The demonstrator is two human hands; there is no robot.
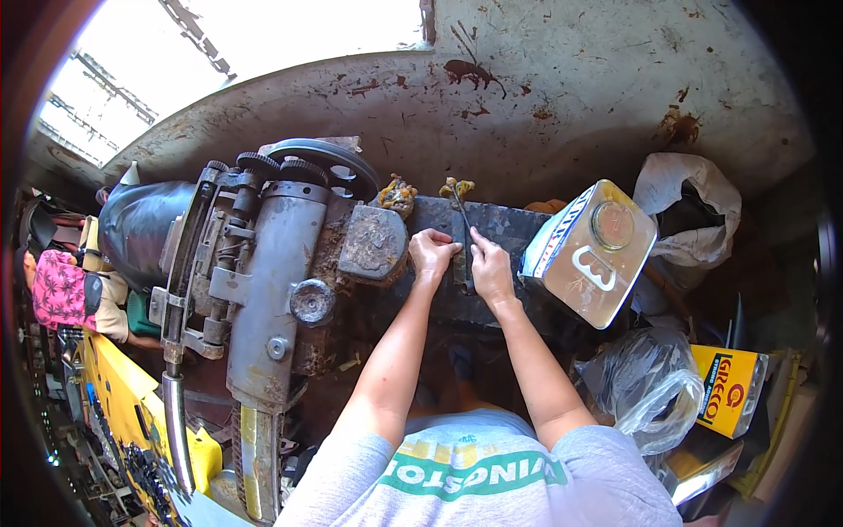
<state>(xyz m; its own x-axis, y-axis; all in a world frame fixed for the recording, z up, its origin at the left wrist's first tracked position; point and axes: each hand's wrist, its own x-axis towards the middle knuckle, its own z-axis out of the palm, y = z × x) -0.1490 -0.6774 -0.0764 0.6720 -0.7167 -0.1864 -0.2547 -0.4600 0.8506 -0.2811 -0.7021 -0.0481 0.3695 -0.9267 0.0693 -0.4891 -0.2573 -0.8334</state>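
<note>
Here, in the head view, a right hand [493, 270] has its fingers wrapped around a dark stick [464, 212] above the counter [514, 220], its long axis pointing away from the wearer, tilted slightly left, toward a yellow-brown clump [457, 187]. The left hand [430, 253] pinches its fingers together alongside; their contents cannot be told.

A heavy grey metal machine [265, 299] fills the area left of centre, with a dark wheel [318, 151] at its top. A bright opening [290, 26] takes up the upper left, bordered by a pale, brown-stained wall [580, 88]. A pink palm-print garment [63, 290] shows at far left. An open whitish sack [666, 176] sits at right; lower right, a crumpled clear plastic bag [628, 364] lies beside a yellow box [709, 408].
</note>
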